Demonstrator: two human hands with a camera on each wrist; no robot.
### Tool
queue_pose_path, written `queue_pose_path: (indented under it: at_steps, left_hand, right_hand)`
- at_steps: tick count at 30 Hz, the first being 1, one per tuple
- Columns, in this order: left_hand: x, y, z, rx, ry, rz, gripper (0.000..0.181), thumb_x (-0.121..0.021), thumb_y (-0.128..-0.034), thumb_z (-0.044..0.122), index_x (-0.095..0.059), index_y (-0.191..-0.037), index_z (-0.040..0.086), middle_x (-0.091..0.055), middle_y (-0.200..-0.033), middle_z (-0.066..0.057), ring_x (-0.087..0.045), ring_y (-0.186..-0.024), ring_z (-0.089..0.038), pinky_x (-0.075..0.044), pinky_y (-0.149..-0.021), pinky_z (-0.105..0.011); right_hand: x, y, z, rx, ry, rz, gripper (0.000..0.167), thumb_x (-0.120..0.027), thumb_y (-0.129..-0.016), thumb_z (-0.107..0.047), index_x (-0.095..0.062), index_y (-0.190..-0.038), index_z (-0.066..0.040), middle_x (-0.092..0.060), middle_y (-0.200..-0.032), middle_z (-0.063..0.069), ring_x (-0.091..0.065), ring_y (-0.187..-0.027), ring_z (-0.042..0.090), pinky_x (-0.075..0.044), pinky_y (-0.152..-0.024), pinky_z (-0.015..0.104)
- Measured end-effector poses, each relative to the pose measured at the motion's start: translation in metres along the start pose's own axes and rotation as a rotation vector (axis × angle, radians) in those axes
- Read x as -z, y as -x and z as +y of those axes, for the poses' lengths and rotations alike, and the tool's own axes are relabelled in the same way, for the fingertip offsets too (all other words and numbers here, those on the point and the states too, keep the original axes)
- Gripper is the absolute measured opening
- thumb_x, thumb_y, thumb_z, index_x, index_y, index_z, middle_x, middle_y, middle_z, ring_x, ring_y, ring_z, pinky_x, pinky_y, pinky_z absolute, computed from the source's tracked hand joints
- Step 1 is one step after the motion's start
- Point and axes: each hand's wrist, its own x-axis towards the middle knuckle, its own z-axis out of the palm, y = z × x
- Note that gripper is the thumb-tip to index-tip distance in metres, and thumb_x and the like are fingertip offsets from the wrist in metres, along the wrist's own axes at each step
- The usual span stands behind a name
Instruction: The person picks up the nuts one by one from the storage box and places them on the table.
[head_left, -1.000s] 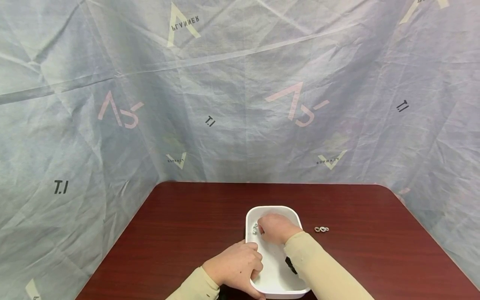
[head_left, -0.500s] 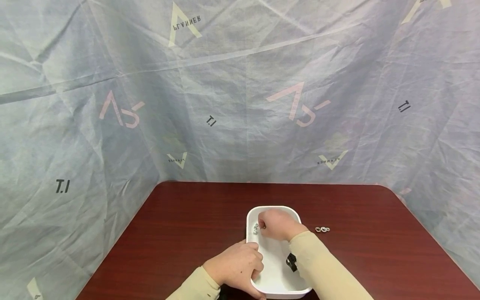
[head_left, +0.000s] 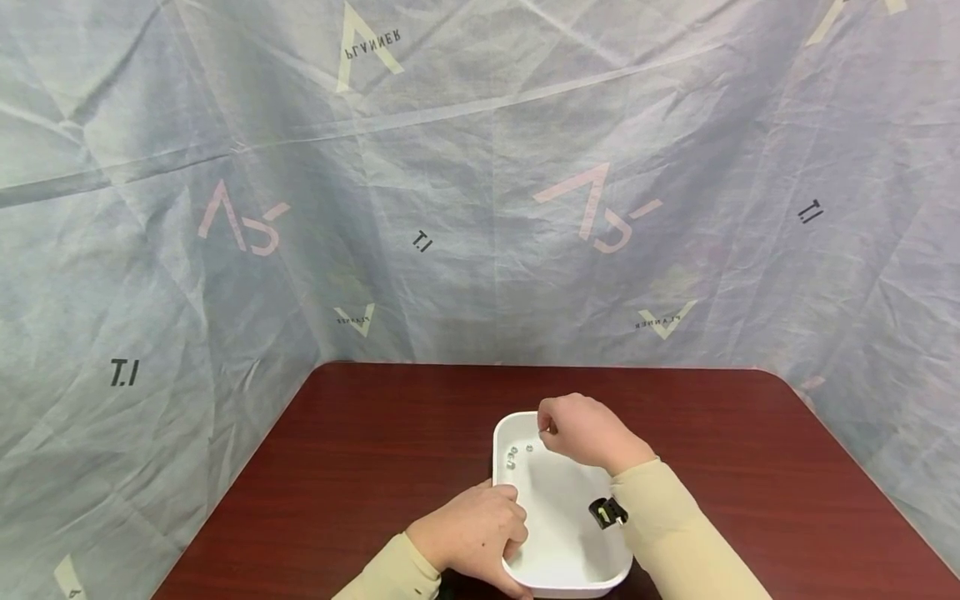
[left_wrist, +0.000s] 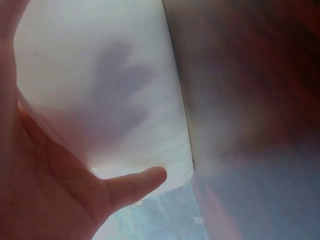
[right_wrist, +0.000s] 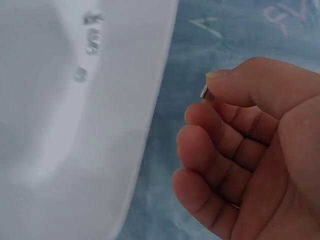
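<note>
Creased grey sheeting (head_left: 480, 283) hangs beyond the white tray (head_left: 551, 542), which sits on a reddish-brown table (head_left: 390, 433). At the tray's left wall, the left hand (head_left: 480, 529) is clamped on the rim, fingers over the inside and thumb along the outside; the fingers' shadow shows through the wall in the left wrist view. Such a hold probably steadies the tray while the other hand works. At the tray's far end, the right hand (head_left: 588, 429) has thumb and forefinger together on a small silvery piece (right_wrist: 204, 92), likely because something so small offers room only for fingertips; whether it is over the tray or just past its rim, I cannot tell. Inside the tray, toward its far left corner, lie a few metal pieces (head_left: 512, 462), perhaps nuts, one apart from the rest. Over the tray's right side, a black device (head_left: 603, 512) shows at the right sleeve (head_left: 690, 533), presumably the wrist camera.

On the sheeting beyond the tray, flipped "PLANNER" lettering (head_left: 372, 44) accompanies yellow chevrons (head_left: 347, 29), with black "T.I" marks (head_left: 423, 242) and pink marks (head_left: 596, 200) resembling "A5".
</note>
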Motion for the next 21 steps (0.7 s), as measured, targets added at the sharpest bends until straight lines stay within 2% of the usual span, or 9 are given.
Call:
queue_pose_path:
  at_steps: [5,9,15,21]
  left_hand:
    - [0.000,0.000,0.000,0.012,0.011,-0.014,0.058,-0.074,-0.0635,0.079,-0.042,-0.051,0.033,-0.034,-0.059,0.024,-0.035,-0.066,0.000,-0.026,-0.059,-0.016]
    - [-0.001,0.000,0.000,0.014,0.000,-0.021,0.059,-0.073,-0.0645,0.080,-0.041,-0.051,0.033,-0.034,-0.059,0.024,-0.034,-0.066,0.000,-0.028,-0.059,-0.016]
    - [-0.002,-0.001,0.001,0.017,-0.017,-0.029,0.059,-0.072,-0.0654,0.080,-0.040,-0.050,0.032,-0.034,-0.059,0.024,-0.035,-0.066,-0.001,-0.030,-0.061,-0.018]
    - [-0.003,0.000,0.001,0.030,-0.004,-0.035,0.060,-0.071,-0.0652,0.081,-0.040,-0.050,0.032,-0.034,-0.059,0.024,-0.034,-0.066,-0.001,-0.032,-0.063,-0.018]
  right_hand:
    - [0.018,0.010,0.010,-0.043,-0.025,0.008,0.010,-0.065,-0.088,-0.013,-0.066,-0.086,-0.023,-0.056,-0.073,-0.014,-0.051,-0.061,0.007,-0.045,-0.061,0.032]
    - [0.025,0.019,0.025,-0.086,-0.057,-0.001,0.007,-0.065,-0.091,-0.014,-0.068,-0.092,-0.020,-0.058,-0.078,-0.011,-0.051,-0.062,0.009,-0.045,-0.061,0.034]
    - [0.028,0.035,0.052,-0.163,-0.099,-0.005,0.004,-0.064,-0.092,-0.015,-0.066,-0.092,-0.018,-0.058,-0.074,-0.007,-0.052,-0.053,0.012,-0.044,-0.059,0.035]
    - [0.027,0.051,0.076,-0.192,-0.092,0.010,0.006,-0.067,-0.091,-0.014,-0.063,-0.089,-0.018,-0.058,-0.075,-0.006,-0.053,-0.064,0.011,-0.045,-0.064,0.036]
